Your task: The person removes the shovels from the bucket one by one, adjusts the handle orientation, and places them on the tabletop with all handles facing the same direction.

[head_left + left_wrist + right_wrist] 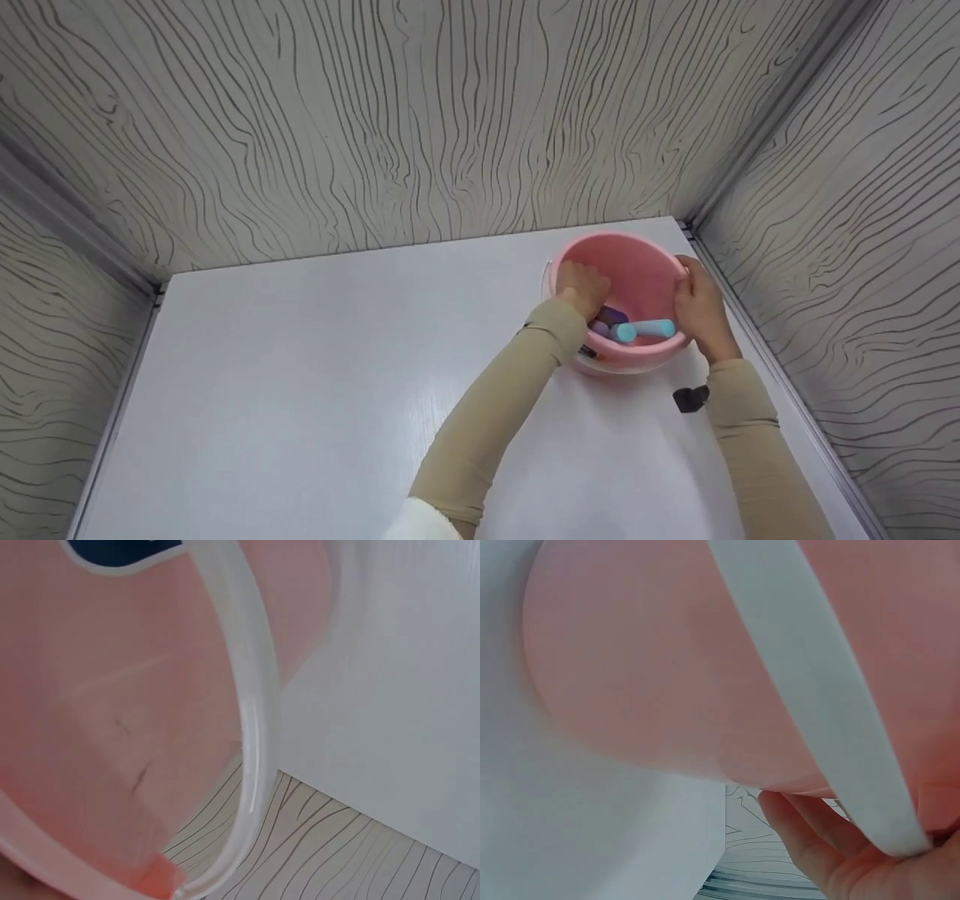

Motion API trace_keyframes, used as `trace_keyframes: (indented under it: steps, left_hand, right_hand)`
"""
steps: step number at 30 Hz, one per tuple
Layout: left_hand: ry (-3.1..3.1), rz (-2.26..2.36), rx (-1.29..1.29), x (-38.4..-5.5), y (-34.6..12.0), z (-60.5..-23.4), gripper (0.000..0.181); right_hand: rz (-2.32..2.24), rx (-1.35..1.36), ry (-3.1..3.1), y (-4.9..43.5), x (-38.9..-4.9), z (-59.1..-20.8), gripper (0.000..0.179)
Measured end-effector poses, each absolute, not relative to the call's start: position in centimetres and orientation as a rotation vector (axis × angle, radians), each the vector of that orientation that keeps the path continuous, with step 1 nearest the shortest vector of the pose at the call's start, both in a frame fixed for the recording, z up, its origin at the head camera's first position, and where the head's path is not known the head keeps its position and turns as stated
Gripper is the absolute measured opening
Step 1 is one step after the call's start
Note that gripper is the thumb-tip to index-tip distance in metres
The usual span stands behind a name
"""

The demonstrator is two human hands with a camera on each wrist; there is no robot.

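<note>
A pink bucket (622,360) with a white carrying handle (251,690) stands tilted at the far right of the table, its mouth toward the head camera. My left hand (583,289) reaches over the near-left rim into it; the fingers are hidden, so I cannot tell what they hold. With my right hand (699,304) I grip the bucket's right rim, fingers outside against the wall, as the right wrist view shows. Inside lie light-blue cylinders (654,328), a lilac rounded piece (599,328) and a dark purple piece (615,315), close below my left hand.
The white table (300,390) extends to the left and front of the bucket. A wood-grain patterned wall (412,135) rises behind, and another patterned wall (847,225) runs close along the right edge. A black device (690,399) sits at my right wrist.
</note>
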State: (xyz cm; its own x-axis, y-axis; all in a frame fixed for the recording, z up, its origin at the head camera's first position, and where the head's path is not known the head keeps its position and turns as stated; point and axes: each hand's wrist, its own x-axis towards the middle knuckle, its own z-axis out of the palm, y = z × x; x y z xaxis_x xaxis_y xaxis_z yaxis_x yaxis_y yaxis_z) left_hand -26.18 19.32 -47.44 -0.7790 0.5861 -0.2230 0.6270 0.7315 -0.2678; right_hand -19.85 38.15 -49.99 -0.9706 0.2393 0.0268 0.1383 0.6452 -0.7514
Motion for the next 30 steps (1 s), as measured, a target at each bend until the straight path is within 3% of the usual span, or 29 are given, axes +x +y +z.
trace_keyframes:
  steps: [30]
  left_hand:
    - [2.79, -0.807, 0.871, -24.9, 17.7, -41.2, 0.017]
  right_hand:
    - [1.237, -0.282, -2.754, 38.5, -20.1, -50.1, 0.053]
